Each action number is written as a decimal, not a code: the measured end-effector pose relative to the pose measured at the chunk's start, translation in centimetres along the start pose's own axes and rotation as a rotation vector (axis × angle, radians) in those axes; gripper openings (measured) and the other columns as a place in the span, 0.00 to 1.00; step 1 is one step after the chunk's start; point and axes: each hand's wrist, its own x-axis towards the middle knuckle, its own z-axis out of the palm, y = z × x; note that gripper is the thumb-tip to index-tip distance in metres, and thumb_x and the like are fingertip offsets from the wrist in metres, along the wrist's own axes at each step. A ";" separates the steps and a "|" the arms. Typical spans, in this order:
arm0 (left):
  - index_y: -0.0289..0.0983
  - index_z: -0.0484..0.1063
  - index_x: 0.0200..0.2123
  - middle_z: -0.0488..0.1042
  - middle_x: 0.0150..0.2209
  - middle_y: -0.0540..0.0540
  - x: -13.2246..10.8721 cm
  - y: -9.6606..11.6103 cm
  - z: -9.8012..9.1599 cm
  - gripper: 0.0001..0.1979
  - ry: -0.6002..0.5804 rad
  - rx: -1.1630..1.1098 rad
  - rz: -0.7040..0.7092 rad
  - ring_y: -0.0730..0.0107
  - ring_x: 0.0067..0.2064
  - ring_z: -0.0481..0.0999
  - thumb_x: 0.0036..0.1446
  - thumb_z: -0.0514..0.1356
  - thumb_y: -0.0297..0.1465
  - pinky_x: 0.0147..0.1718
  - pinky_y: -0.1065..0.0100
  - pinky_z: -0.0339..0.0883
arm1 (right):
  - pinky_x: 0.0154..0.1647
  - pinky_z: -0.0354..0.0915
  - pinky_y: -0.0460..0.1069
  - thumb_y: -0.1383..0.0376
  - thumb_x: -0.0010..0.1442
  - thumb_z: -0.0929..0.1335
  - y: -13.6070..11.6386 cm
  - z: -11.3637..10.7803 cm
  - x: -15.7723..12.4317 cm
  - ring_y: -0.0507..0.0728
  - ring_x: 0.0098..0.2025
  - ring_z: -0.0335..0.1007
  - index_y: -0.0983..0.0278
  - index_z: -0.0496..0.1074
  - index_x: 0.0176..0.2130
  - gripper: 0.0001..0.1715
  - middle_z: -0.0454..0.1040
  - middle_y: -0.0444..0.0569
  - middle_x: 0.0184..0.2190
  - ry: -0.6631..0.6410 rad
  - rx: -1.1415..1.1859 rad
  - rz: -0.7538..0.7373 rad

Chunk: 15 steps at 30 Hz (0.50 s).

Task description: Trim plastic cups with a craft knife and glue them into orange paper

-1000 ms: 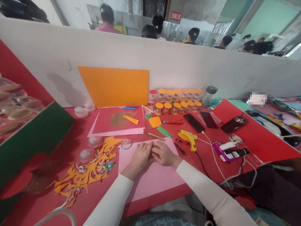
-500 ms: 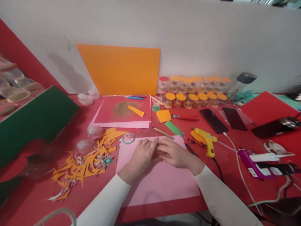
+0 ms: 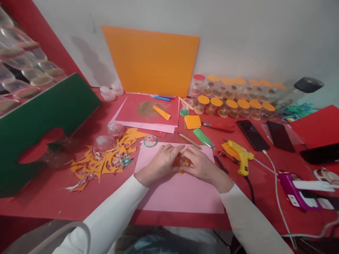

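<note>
My left hand (image 3: 165, 159) and my right hand (image 3: 200, 164) meet over a pink sheet (image 3: 182, 195) on the red table. Their fingers curl round a small clear plastic cup (image 3: 185, 161), with bits of orange paper showing at its edge. The fingers hide most of the cup. Just beyond my left hand lies a clear ring-shaped lid with a green rim (image 3: 150, 141). A wooden stick like a pencil (image 3: 189, 140) and a green strip (image 3: 201, 137) are past my right hand.
Orange paper scraps (image 3: 106, 162) and clear plastic domes (image 3: 105, 142) spread at left, near a green board (image 3: 53, 137). To the right are a yellow glue gun (image 3: 242, 157), a red-handled cutter (image 3: 219, 127), phones (image 3: 253, 135) and a purple power strip (image 3: 293, 190). Orange-topped hourglasses (image 3: 231, 108) stand behind.
The view has shifted, so the table's things appear further right and higher. Both hands remain together round the cup, with their fingers slightly adjusted; more of the cup shows between them.
</note>
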 end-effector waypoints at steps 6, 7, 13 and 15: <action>0.36 0.63 0.60 0.78 0.50 0.37 0.1 -0.1 0.4 0.33 0.010 -0.024 -0.022 0.54 0.49 0.77 0.53 0.70 0.30 0.47 0.58 0.71 | 0.51 0.69 0.60 0.51 0.62 0.72 0.6 0.7 -0.1 0.64 0.48 0.70 0.61 0.72 0.42 0.17 0.74 0.54 0.42 0.050 0.078 -0.038; 0.35 0.63 0.59 0.78 0.50 0.37 0.1 0.0 0.3 0.34 0.004 -0.030 -0.029 0.53 0.49 0.77 0.51 0.71 0.30 0.47 0.57 0.71 | 0.52 0.69 0.60 0.52 0.63 0.72 0.7 0.7 -0.1 0.64 0.49 0.69 0.60 0.73 0.44 0.17 0.74 0.54 0.44 0.044 0.108 -0.053; 0.37 0.64 0.58 0.78 0.47 0.39 0.3 0.5 0.0 0.31 -0.056 -0.071 -0.071 0.53 0.49 0.77 0.53 0.70 0.31 0.47 0.57 0.69 | 0.50 0.70 0.58 0.61 0.66 0.69 1.2 0.4 -0.4 0.61 0.49 0.70 0.58 0.76 0.44 0.07 0.74 0.52 0.43 -0.009 0.220 -0.064; 0.37 0.63 0.59 0.78 0.47 0.39 0.3 0.7 -0.1 0.31 -0.069 -0.080 -0.074 0.53 0.51 0.76 0.53 0.69 0.31 0.48 0.57 0.68 | 0.48 0.70 0.57 0.60 0.65 0.70 1.1 0.2 -0.4 0.61 0.47 0.71 0.58 0.75 0.42 0.06 0.73 0.51 0.41 -0.026 0.221 -0.036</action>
